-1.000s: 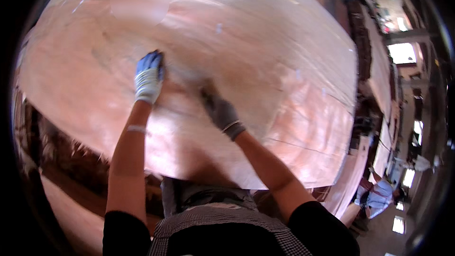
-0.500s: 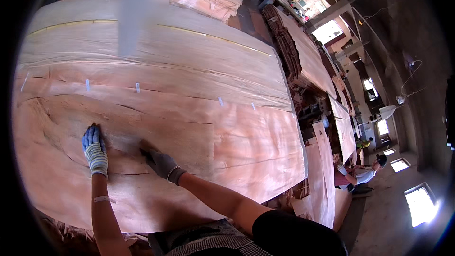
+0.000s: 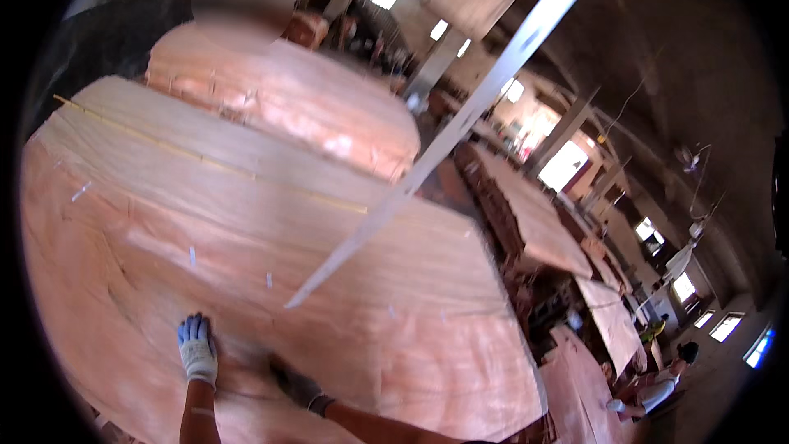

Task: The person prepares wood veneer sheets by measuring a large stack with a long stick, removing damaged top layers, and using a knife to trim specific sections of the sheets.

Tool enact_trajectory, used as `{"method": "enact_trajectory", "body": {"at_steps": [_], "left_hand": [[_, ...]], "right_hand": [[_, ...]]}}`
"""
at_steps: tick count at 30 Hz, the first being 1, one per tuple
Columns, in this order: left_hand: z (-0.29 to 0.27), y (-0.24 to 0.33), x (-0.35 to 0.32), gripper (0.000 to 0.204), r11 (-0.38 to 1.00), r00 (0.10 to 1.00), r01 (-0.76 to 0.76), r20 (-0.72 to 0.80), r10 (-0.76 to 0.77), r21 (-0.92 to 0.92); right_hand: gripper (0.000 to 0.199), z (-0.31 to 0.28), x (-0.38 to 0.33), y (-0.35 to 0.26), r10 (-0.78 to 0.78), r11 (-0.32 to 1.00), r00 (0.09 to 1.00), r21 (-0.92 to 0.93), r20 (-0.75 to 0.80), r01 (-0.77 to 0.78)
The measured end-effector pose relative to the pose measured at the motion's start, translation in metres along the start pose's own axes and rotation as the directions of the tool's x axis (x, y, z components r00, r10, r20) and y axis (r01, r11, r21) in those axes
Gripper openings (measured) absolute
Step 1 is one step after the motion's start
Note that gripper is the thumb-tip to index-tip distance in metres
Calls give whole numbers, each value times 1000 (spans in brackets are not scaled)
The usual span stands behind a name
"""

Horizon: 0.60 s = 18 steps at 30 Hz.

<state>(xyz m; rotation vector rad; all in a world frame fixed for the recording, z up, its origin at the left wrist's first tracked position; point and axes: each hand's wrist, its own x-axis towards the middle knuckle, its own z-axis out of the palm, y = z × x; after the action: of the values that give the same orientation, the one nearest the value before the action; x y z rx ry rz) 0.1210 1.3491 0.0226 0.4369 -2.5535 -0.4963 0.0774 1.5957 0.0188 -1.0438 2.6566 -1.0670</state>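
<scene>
A large pinkish-brown wood veneer sheet (image 3: 320,337) lies over a broad stack in front of me. My left hand (image 3: 198,352), in a white knit glove with blue fingers, rests flat on it, fingers stretched out. To its right my right hand (image 3: 297,384), in a dark grey glove, also lies on the veneer. Its fingers are somewhat blurred but look extended, with nothing visible in them. Short white tape pieces such as this one (image 3: 193,256) stick along a seam beyond my hands. Farther back a thin yellow stick (image 3: 205,159) lies across the paler veneer.
A long white tape strip (image 3: 444,144) hangs diagonally before the view. Behind the stack stands another veneer pile (image 3: 288,90). More veneer stacks (image 3: 534,214) line the right side. A person in a dark cap (image 3: 657,390) is at the far right.
The view has tilted upward and turned, so the stack and my hands appear lower. Both hands stay on the veneer. The hanging white strip now crosses the picture diagonally.
</scene>
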Motion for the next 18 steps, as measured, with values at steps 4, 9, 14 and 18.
{"method": "enact_trajectory", "body": {"at_steps": [4,9,14,18], "left_hand": [[32,-12,-7,40,1000,999,-27,-34,27,9],[48,-23,-20,41,999,995,-36,-98,37,13],[29,-14,3,40,999,999,-1,-52,-1,-42],[18,15,10,35,990,997,-9,-78,-2,-139]], "right_hand": [[32,5,-14,29,-271,905,961,-327,53,273],[30,-21,-7,-37,100,991,992,-94,82,-92],[35,-23,25,-31,-38,958,999,-285,-37,26],[34,-30,-3,-15,124,943,989,-319,76,-94]]}}
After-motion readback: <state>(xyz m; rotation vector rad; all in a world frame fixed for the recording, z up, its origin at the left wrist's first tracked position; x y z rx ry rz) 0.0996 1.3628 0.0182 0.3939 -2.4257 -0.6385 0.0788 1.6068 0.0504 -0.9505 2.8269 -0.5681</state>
